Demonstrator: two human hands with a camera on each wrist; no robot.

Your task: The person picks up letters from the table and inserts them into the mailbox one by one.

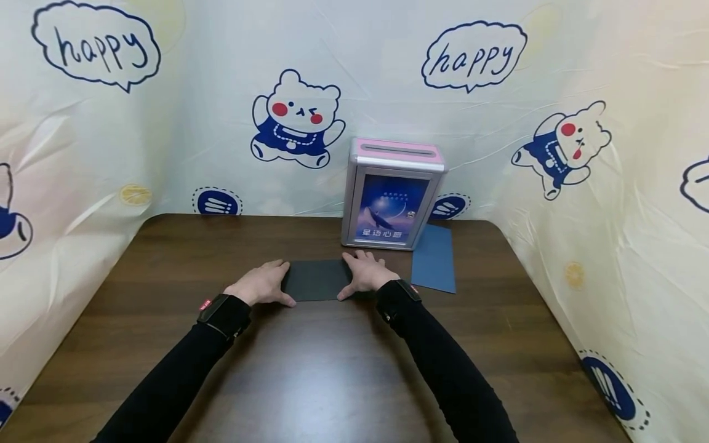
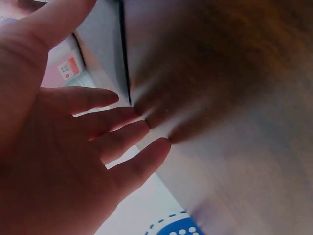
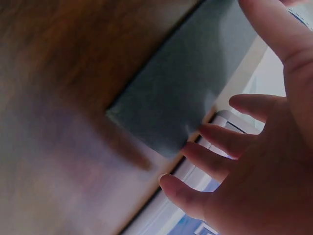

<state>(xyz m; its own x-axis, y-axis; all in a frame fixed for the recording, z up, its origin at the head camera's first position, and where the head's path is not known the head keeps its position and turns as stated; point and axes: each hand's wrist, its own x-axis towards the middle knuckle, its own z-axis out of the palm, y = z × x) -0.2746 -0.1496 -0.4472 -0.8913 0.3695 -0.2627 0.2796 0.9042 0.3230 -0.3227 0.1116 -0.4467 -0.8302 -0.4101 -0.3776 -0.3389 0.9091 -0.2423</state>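
A dark grey-green sheet of paper or card (image 1: 316, 280) lies on the brown wooden table (image 1: 288, 369), its long side running left to right. My left hand (image 1: 260, 284) is at the sheet's left end, thumb toward the near edge. The fingers (image 2: 142, 159) look spread and nearly straight in the left wrist view. Over the right part of the sheet is my right hand (image 1: 367, 272), thumb near the front edge and fingers reaching to the back. A corner of the sheet sticks out past the right fingers (image 3: 205, 159), which are extended.
Behind the sheet stands a silver box (image 1: 388, 197) with a pink slotted top and a blue picture door. A blue sheet (image 1: 434, 258) lies to its right, partly hidden by the box. Printed cloth (image 1: 221, 123) hangs around the table's back and sides.
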